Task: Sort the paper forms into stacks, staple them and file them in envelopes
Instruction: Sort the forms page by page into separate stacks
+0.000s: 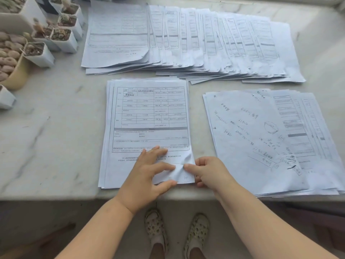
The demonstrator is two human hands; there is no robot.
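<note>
A stack of printed forms lies in the middle of the marble counter near its front edge. My left hand rests on the stack's lower part with fingers spread, thumb and forefinger at the crumpled bottom right corner. My right hand pinches that same lifted corner from the right side. A second stack, topped by a sheet with handwriting, lies to the right. A long fanned row of forms covers the back of the counter.
Small white pots with cacti and a yellow bowl of pebble-like plants crowd the counter's left back corner. The marble counter ends at a front edge just below my hands. My feet in perforated clogs stand below.
</note>
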